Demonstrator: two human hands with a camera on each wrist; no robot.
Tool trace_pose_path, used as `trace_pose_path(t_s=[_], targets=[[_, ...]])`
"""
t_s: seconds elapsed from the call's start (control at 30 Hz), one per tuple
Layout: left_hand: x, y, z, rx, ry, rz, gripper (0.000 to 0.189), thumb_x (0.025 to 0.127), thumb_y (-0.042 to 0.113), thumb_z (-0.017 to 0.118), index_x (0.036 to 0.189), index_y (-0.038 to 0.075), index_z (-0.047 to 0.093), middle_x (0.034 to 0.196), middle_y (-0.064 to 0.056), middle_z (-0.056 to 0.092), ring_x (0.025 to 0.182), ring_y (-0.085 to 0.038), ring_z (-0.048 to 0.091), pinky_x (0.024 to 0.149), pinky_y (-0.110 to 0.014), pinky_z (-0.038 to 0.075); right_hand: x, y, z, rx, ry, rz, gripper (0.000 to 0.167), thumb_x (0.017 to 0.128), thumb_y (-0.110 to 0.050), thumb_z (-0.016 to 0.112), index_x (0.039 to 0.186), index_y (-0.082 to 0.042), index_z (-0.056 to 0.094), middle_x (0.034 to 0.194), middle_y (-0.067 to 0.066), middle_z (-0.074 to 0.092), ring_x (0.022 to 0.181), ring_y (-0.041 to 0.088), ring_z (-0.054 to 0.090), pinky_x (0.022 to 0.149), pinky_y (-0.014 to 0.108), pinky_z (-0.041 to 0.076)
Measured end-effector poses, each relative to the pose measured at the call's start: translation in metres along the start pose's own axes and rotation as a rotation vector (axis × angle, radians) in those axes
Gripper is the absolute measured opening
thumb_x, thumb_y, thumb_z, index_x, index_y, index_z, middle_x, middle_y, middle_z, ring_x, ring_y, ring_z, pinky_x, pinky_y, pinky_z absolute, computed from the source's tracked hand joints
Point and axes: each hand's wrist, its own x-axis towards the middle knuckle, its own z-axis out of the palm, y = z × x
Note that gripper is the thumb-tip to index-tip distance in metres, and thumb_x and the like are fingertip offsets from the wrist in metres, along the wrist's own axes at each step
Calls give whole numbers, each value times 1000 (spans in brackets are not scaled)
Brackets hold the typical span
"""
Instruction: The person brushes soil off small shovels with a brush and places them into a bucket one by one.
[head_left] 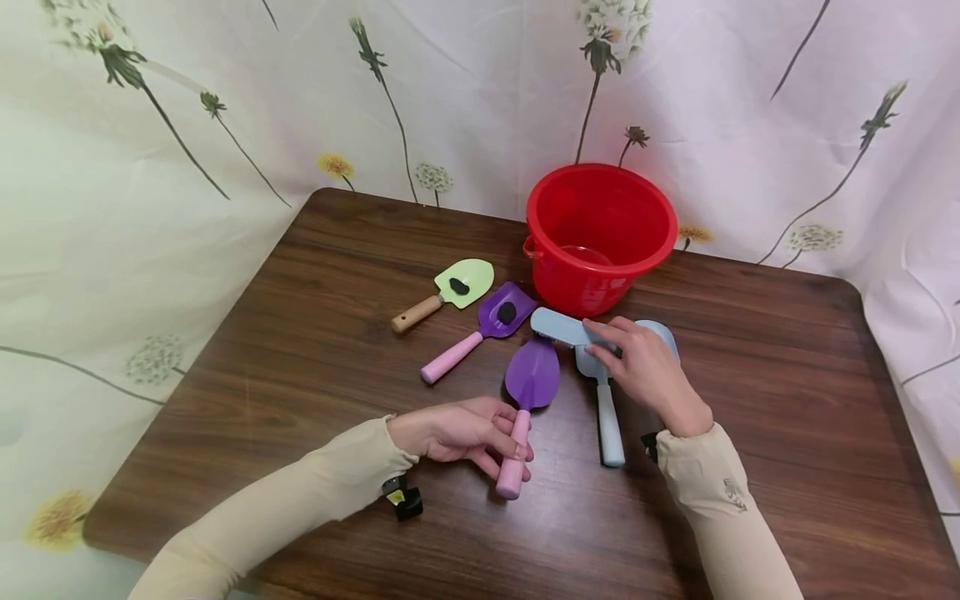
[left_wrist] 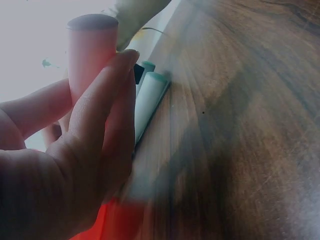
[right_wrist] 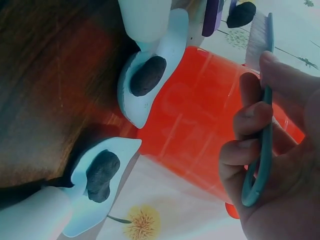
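Observation:
My left hand (head_left: 468, 433) grips the pink handle (left_wrist: 90, 60) of a purple trowel (head_left: 532, 375), whose blade points toward the red bucket. In my right hand (head_left: 645, 371) is a light blue brush (head_left: 558, 326); its pale bristles (right_wrist: 257, 42) show in the right wrist view, and my fingers curl round its looped handle (right_wrist: 260, 175). In the head view the brush head overlaps the tip of the purple blade. Below the right hand lie two light blue shovels, each bearing a dark stone (right_wrist: 148, 76). One shovel's pale handle (head_left: 611, 429) points toward me; the other blade (head_left: 660, 335) is partly hidden by the hand.
A red bucket (head_left: 551, 279) stands at the back of the brown wooden table (head_left: 315, 375). Left of it lie a green trowel (head_left: 474, 273) with a wooden handle and a purple shovel (head_left: 491, 321) with a pink handle, each bearing a dark stone. Flower-printed cloth (head_left: 465, 100) hangs behind.

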Motion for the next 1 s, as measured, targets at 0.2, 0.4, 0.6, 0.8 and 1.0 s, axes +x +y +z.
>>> trace_pose_path(t_s=[0.2, 0.4, 0.6, 0.8, 1.0], targets=[[0, -3, 0, -4, -11, -12, 58, 92, -6, 53, 141, -8, 22, 127, -31, 53, 100, -33, 67, 89, -47, 55, 3, 2, -1, -4, -5, 13, 43, 82, -15, 76, 123, -8, 66, 86, 9, 64, 63, 16, 51, 58, 29, 45], [0, -4, 1, 11, -2, -8, 57, 91, -6, 55, 139, -8, 25, 123, -28, 56, 100, -33, 68, 87, -46, 56, 6, 3, -2, -15, 25, 23, 43, 83, -14, 76, 123, -7, 66, 87, 10, 62, 62, 16, 52, 57, 30, 45], [1, -6, 2, 22, -6, -1, 54, 90, -7, 56, 136, -10, 28, 110, -18, 61, 98, -33, 69, 86, -47, 56, 8, 2, -6, 16, 45, 58, 43, 84, -13, 75, 124, -5, 65, 91, 12, 63, 65, 19, 53, 59, 33, 46], [1, -5, 1, 25, 2, 12, 52, 90, -7, 55, 136, -10, 28, 111, -20, 61, 96, -32, 69, 86, -47, 56, 6, -1, -8, 49, 54, 43, 43, 83, -13, 76, 123, -5, 65, 88, 10, 64, 64, 16, 52, 57, 30, 45], [1, -2, 0, 43, 14, 54, 51, 89, -7, 55, 134, -10, 31, 116, -25, 60, 93, -28, 69, 84, -46, 57, 1, -8, -12, 103, 8, -10, 41, 80, -14, 79, 118, -6, 68, 92, 7, 72, 67, 15, 57, 60, 30, 49]])
